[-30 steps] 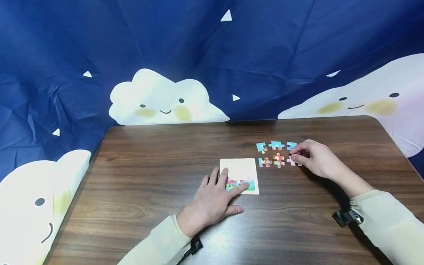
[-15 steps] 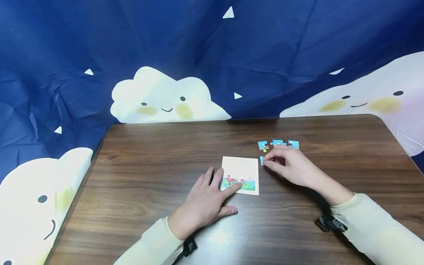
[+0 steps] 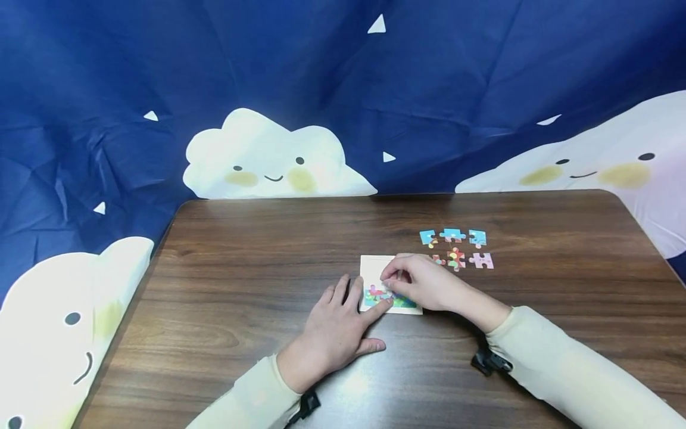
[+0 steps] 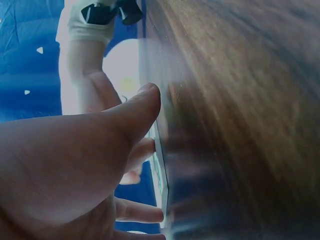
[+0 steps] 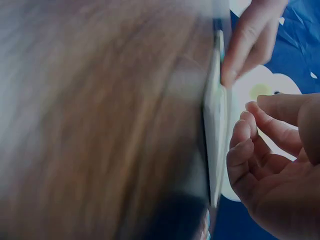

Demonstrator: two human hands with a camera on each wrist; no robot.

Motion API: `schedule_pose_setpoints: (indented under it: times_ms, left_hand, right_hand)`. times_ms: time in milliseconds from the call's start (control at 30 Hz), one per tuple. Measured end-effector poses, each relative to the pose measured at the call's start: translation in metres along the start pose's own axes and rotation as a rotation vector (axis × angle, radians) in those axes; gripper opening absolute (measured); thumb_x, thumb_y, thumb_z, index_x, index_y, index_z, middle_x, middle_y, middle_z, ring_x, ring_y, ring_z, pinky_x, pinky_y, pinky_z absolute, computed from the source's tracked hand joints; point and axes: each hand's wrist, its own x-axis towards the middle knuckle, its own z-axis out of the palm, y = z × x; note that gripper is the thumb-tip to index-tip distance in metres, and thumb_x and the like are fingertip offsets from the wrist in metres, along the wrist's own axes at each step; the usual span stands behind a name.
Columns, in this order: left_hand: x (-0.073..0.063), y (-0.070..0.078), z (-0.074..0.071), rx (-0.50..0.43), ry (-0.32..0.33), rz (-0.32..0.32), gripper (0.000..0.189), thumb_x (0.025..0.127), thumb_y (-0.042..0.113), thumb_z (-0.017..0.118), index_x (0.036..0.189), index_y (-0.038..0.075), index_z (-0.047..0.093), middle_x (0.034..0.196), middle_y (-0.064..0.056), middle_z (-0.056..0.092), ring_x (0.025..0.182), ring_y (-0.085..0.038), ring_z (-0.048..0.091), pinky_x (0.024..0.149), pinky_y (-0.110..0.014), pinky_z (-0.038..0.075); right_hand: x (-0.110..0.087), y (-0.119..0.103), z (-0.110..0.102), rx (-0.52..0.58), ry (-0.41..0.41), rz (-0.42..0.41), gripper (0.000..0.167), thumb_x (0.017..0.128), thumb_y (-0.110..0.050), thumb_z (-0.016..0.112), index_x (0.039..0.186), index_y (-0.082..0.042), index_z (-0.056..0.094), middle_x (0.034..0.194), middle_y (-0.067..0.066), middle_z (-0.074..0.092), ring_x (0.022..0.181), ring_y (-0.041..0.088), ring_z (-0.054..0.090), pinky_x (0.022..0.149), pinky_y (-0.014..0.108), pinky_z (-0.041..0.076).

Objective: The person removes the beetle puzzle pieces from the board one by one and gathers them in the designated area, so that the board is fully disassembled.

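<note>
On the table lies a white puzzle board with a strip of coloured picture along its near part. My left hand lies spread at its left, index fingertip pressing on the picture strip and thumb stretched toward the table. Over the board hovers my right hand, its fingers loosely curled. In the right wrist view its thumb and fingertips come close together just off the board, with no piece visible between them. To the right sit two rows of loose puzzle pieces, among them a red piece and a pink piece.
The upper row of pieces has blue ones, such as the blue piece. Wood-grain table surrounds the board. A dark blue cloth with smiling clouds hangs behind the far edge. Each wrist wears a small black camera.
My right hand has left the pink piece and swung left across the loose pieces to above the board. The left hand stays at the board with only slight shifts.
</note>
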Motion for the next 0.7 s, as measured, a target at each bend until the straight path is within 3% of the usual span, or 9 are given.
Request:
schedule_pose_setpoints:
  times_ms: [267, 433, 700]
  left_hand:
    - [0.000, 0.000, 0.003, 0.045, 0.060, 0.000, 0.073, 0.095, 0.081, 0.051, 0.161, 0.052, 0.043, 0.155, -0.015, 0.052, 0.147, -0.035, 0.051, 0.110, -0.045, 0.050]
    - [0.000, -0.001, 0.004, 0.053, 0.079, 0.007, 0.072, 0.095, 0.081, 0.051, 0.160, 0.052, 0.046, 0.152, -0.014, 0.053, 0.146, -0.034, 0.052, 0.108, -0.044, 0.050]
    - [0.000, -0.001, 0.004, 0.057, 0.094, 0.015, 0.072, 0.095, 0.081, 0.052, 0.160, 0.052, 0.046, 0.149, -0.014, 0.054, 0.143, -0.034, 0.055, 0.106, -0.044, 0.051]
  right_hand:
    - [0.011, -0.001, 0.013, -0.057, -0.072, -0.036, 0.018, 0.102, -0.011, 0.071, 0.114, -0.010, 0.084, 0.101, -0.002, 0.074, 0.086, 0.005, 0.058, 0.078, 0.027, 0.049]
    - [0.012, -0.001, 0.013, -0.029, -0.107, -0.021, 0.022, 0.102, -0.009, 0.070, 0.118, -0.008, 0.083, 0.098, 0.000, 0.073, 0.081, 0.004, 0.055, 0.073, 0.025, 0.047]
    - [0.016, 0.000, 0.014, 0.060, -0.083, 0.021, 0.019, 0.100, -0.005, 0.064, 0.106, -0.009, 0.082, 0.093, -0.001, 0.072, 0.077, 0.007, 0.054, 0.072, 0.026, 0.046]
